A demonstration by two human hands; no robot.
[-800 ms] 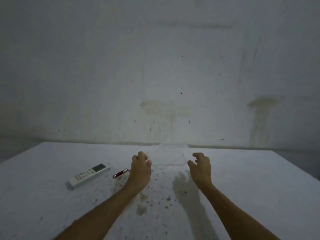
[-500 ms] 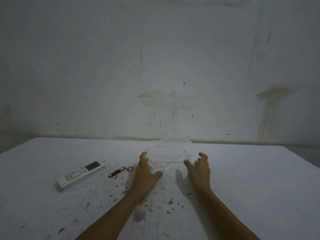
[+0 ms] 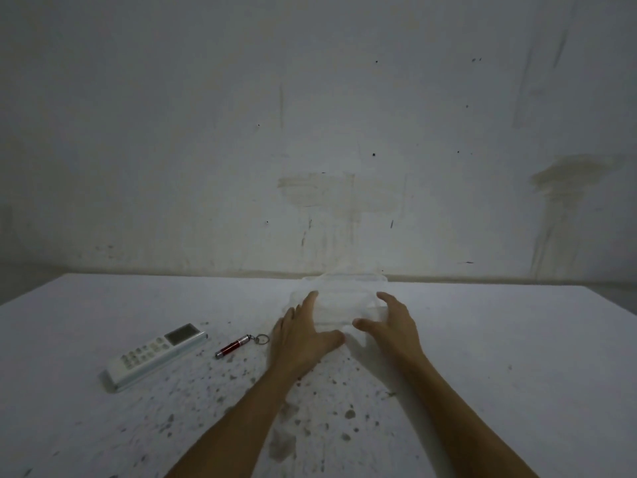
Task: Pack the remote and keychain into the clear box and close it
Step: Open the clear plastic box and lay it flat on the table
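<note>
**A:** Two bare hands on the see-through plastic box [image 3: 339,305], one each side. Left hand [image 3: 303,334] is spread flat against its left wall, right hand [image 3: 389,322] curled round the right wall, thumb in front. So fingers spread wide, kind of cupping it, not pinching.

**B:** And the other stuff?

**A:** Out on the speckled white surface [image 3: 517,357]. Small red-and-silver keychain light [image 3: 241,345] lies just left of the left hand, not touching. White rectangular remote control [image 3: 157,355] sits further left, angled.
</note>
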